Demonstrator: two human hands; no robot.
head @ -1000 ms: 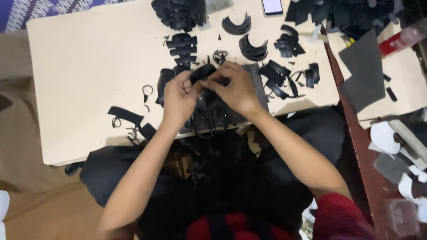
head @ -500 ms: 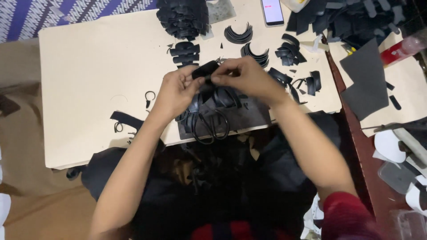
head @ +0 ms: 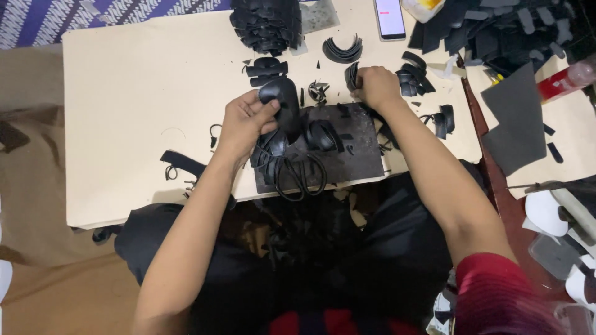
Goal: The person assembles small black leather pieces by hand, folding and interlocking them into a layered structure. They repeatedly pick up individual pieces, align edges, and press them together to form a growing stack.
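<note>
Since half a second earlier, both hands had split apart: the right hand (head: 375, 85) had left the shared piece and reached out to 1 o'clock, while the left hand (head: 243, 121) kept the black oval piece (head: 282, 99) alone. Left fingers were pinched on that piece's left edge, thumb on top, holding it tilted just above the dark cutting mat (head: 335, 152). Right hand was curled closed over a small stack of curved black strips (head: 352, 75) at the mat's 12 o'clock edge; strips touched the knuckles, exact grasp hard to tell. On the mat lay black loops and rings (head: 298, 174), spilling over its near edge at 6 o'clock. Surface was a pale beige board table (head: 136, 80), low to the floor. At 12 o'clock sat a heap of black cut pieces (head: 266, 23) and a fan of crescent strips (head: 341, 49); a phone with lit screen (head: 390, 17) lay just beside at 1 o'clock. At 2 o'clock a big pile of dark scraps (head: 496, 28), and a grey sheet (head: 515, 118) at 3 o'clock. A black strap (head: 183, 164) lay at 9 o'clock of the mat. Patterned blue cloth (head: 93, 15) showed at 11 o'clock, brown floor (head: 31, 186) at 9 o'clock. White shaped items (head: 546, 214) at 4 o'clock.
</note>
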